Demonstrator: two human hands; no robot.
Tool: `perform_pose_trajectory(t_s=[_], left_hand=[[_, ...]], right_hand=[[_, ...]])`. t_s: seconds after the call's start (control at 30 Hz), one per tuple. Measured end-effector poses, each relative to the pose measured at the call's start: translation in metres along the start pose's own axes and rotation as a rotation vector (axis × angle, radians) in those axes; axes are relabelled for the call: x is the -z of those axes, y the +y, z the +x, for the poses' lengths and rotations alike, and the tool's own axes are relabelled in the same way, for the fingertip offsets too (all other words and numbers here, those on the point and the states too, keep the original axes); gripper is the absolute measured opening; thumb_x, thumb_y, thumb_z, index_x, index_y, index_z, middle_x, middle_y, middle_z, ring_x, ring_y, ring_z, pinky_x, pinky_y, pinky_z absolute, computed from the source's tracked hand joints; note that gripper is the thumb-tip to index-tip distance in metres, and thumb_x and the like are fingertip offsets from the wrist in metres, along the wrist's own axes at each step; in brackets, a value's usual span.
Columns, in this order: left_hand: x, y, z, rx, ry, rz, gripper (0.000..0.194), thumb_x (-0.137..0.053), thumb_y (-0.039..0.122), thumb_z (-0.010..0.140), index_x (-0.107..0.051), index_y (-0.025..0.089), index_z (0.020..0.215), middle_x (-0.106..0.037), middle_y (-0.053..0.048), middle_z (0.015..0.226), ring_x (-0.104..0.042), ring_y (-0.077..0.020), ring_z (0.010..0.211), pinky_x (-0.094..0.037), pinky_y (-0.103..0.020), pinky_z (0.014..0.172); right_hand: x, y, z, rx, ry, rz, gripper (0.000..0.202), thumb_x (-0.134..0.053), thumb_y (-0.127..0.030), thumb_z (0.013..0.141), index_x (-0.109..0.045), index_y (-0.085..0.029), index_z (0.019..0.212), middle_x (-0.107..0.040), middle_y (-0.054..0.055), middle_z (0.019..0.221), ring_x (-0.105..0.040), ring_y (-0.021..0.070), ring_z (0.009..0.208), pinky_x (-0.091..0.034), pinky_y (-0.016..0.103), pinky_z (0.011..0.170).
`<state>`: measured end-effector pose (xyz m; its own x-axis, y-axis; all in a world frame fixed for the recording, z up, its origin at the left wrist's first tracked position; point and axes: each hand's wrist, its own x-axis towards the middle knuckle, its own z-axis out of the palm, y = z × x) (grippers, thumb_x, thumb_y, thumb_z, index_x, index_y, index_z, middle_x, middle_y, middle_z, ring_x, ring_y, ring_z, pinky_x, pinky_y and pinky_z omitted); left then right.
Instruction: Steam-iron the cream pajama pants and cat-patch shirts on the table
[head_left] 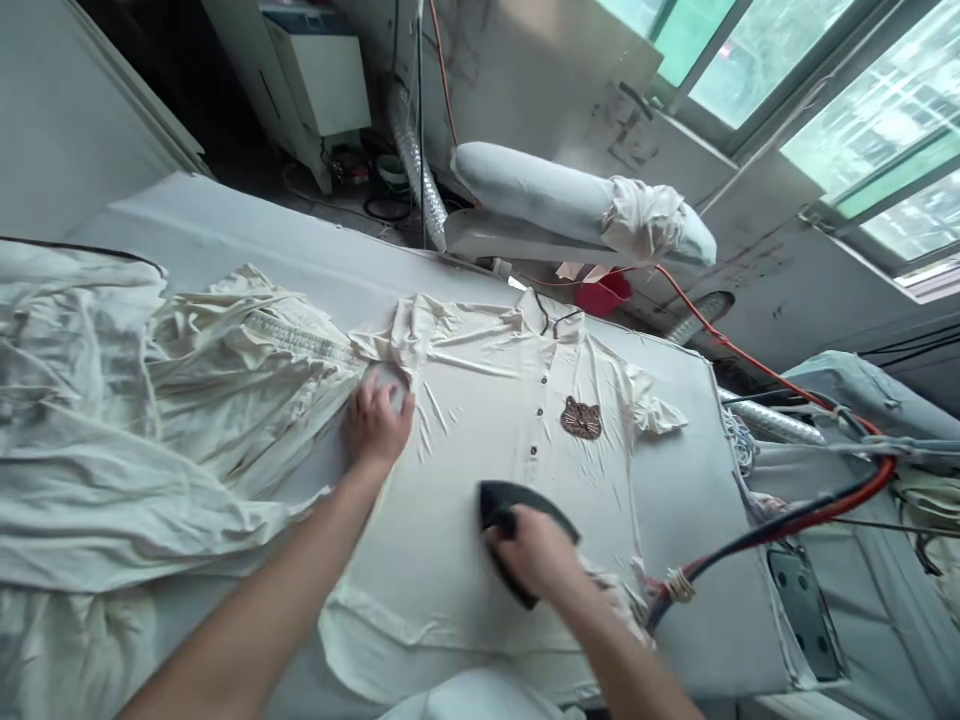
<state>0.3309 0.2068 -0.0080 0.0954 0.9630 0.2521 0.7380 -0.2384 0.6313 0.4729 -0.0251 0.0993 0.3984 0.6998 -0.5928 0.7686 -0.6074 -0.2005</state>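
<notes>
A cream button-up shirt with a brown cat-face patch lies spread out on the padded ironing table. My right hand is wrapped round the handle of a dark iron, which rests on the lower front of the shirt. At the shirt's left side, just below its sleeve, my left hand lies with thumb and fingers apart, touching the table or the shirt's edge. The fingertips are slightly blurred, and the underside of the iron is hidden.
Rumpled cream garments are heaped on the left. Behind the table stands a padded sleeve board, with a red bucket below it. An orange and black hose loops in from the right towards my right forearm.
</notes>
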Motion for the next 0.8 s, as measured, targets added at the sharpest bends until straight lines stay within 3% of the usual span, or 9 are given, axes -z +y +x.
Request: perform_pose_trajectory(t_s=[0.1,0.17,0.27,0.37,0.43,0.53,0.63,0.73,0.8], left_hand=[[0.021,-0.017,-0.074,-0.143,-0.102,0.097,0.024,-0.057,0.043,0.086,-0.062,0.021,0.093,-0.05,-0.016,0.148,-0.038,-0.032,0.144,-0.025,-0.047,0.122],[0.032,-0.023,-0.102,-0.186,-0.175,0.131,0.021,-0.057,0.042,0.085,-0.062,0.022,0.086,-0.053,-0.014,0.146,-0.043,-0.0328,0.14,-0.031,-0.047,0.118],[0.045,-0.022,-0.117,-0.153,-0.224,0.149,0.026,-0.053,0.045,0.086,-0.064,0.021,0.086,-0.065,-0.015,0.128,-0.057,-0.033,0.121,-0.044,-0.045,0.102],[0.049,-0.013,-0.122,-0.009,-0.254,0.124,0.03,-0.05,0.049,0.088,-0.059,0.021,0.08,-0.07,-0.012,0.094,-0.063,-0.0292,0.095,-0.046,-0.036,0.079],[0.048,-0.004,-0.125,0.111,-0.311,0.037,0.034,-0.044,0.05,0.092,-0.055,0.022,0.075,-0.069,-0.008,0.079,-0.062,-0.0239,0.078,-0.041,-0.03,0.066],[0.051,0.011,-0.124,0.263,-0.314,-0.109,0.039,-0.038,0.045,0.095,-0.055,0.022,0.068,-0.066,-0.006,0.07,-0.057,-0.0198,0.065,-0.036,-0.027,0.059],[0.074,0.014,-0.125,0.361,-0.194,-0.133,0.036,-0.039,0.037,0.092,-0.056,0.022,0.064,-0.065,-0.008,0.067,-0.06,-0.0221,0.069,-0.042,-0.028,0.063],[0.112,-0.019,-0.165,0.391,-0.157,-0.083,0.032,-0.04,0.036,0.087,-0.057,0.022,0.064,-0.067,-0.01,0.07,-0.063,-0.0251,0.074,-0.047,-0.032,0.069],[0.141,-0.066,-0.225,0.437,-0.174,-0.046,0.032,-0.041,0.04,0.084,-0.058,0.023,0.064,-0.069,-0.01,0.071,-0.065,-0.0272,0.074,-0.051,-0.035,0.071]], right_hand=[[0.044,0.139,-0.002,-0.232,0.234,0.192,0.038,-0.044,-0.048,0.096,-0.066,-0.018,0.09,-0.074,0.015,0.086,-0.072,0.0266,0.081,-0.052,0.033,0.067],[0.069,0.224,-0.005,-0.432,0.255,0.308,0.042,-0.043,-0.051,0.096,-0.066,-0.018,0.083,-0.069,0.013,0.069,-0.069,0.0282,0.067,-0.05,0.034,0.058],[0.078,0.3,-0.011,-0.71,0.442,0.272,0.041,-0.047,-0.044,0.094,-0.069,-0.009,0.092,-0.07,0.024,0.081,-0.071,0.0359,0.079,-0.054,0.042,0.067],[0.042,0.299,-0.011,-0.695,0.898,0.067,0.049,-0.045,-0.027,0.089,-0.058,-0.002,0.129,-0.058,0.032,0.132,-0.058,0.0414,0.125,-0.05,0.049,0.096],[0.004,0.27,-0.004,-0.517,1.001,0.068,0.06,-0.043,-0.028,0.089,-0.047,-0.001,0.142,-0.048,0.031,0.145,-0.048,0.0396,0.136,-0.045,0.049,0.105],[-0.038,0.236,0.006,-0.467,0.805,0.286,0.062,-0.038,-0.041,0.091,-0.053,-0.004,0.138,-0.058,0.03,0.135,-0.059,0.0397,0.122,-0.049,0.05,0.096],[-0.047,0.243,-0.001,-0.426,0.66,0.473,0.056,-0.036,-0.044,0.088,-0.067,-0.011,0.12,-0.071,0.022,0.116,-0.068,0.0343,0.106,-0.053,0.042,0.088],[-0.072,0.281,-0.041,-0.33,0.609,0.526,0.047,-0.046,-0.05,0.082,-0.075,-0.016,0.097,-0.076,0.017,0.1,-0.07,0.0331,0.102,-0.054,0.037,0.086],[-0.116,0.305,-0.086,-0.285,0.563,0.552,0.043,-0.053,-0.056,0.079,-0.076,-0.02,0.087,-0.076,0.014,0.09,-0.071,0.0343,0.097,-0.056,0.039,0.082]])
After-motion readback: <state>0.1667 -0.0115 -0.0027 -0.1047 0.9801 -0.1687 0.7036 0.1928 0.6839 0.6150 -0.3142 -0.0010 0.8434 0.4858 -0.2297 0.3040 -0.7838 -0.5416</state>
